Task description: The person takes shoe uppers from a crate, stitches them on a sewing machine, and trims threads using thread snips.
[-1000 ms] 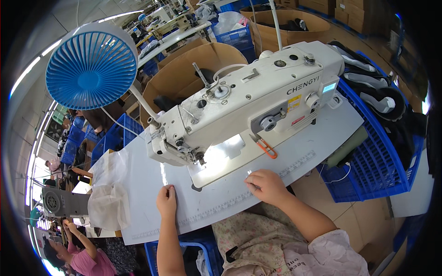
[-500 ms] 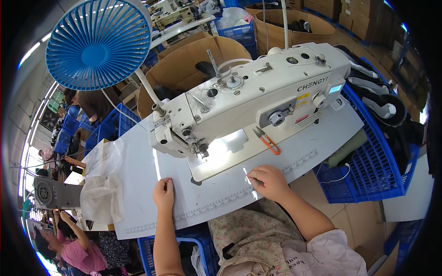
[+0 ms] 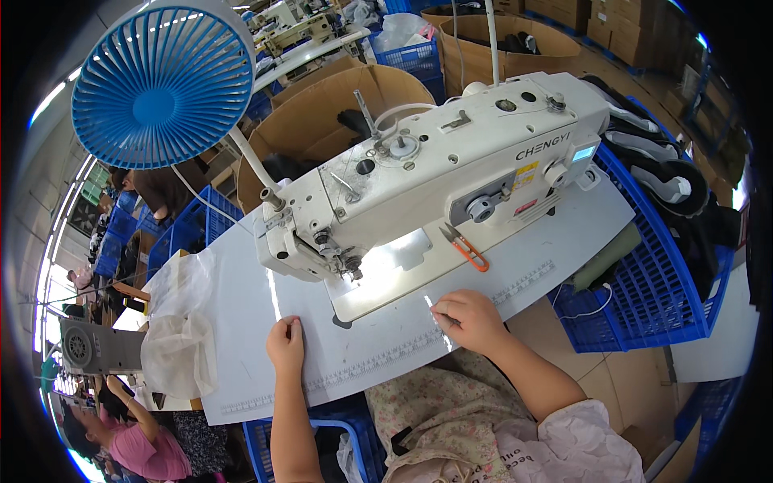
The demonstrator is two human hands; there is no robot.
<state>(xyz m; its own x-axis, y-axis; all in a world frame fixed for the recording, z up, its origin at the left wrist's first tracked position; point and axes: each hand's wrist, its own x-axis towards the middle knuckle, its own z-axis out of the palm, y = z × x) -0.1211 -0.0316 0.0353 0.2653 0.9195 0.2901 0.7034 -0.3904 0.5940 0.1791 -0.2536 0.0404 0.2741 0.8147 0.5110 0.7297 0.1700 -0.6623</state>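
Note:
My left hand [image 3: 285, 344] rests loosely curled on the pale sewing table [image 3: 241, 338], left of the machine's needle area, with nothing visible in it. My right hand [image 3: 473, 322] is at the table's front edge, thumb and fingers pinched together. A small dark, thin thing shows at its fingertips, too small to name. Beyond both hands stands a white industrial sewing machine [image 3: 427, 169], its needle area brightly lit. Orange-handled thread snips [image 3: 465, 246] lie on the machine bed, untouched, beyond my right hand. A printed measuring scale [image 3: 378, 360] runs along the table's near edge.
A blue fan [image 3: 157, 101] stands at upper left. Translucent plastic sheeting [image 3: 181, 346] hangs at the table's left end. Right of the table, a blue crate [image 3: 660, 282] holds dark and grey pieces. Behind the machine is a large cardboard bin [image 3: 322, 97]. A co-worker in pink [image 3: 145, 451] sits at lower left.
The view has shifted slightly, so the machine and fan sit a little further left. Both hands stay in nearly the same places and poses.

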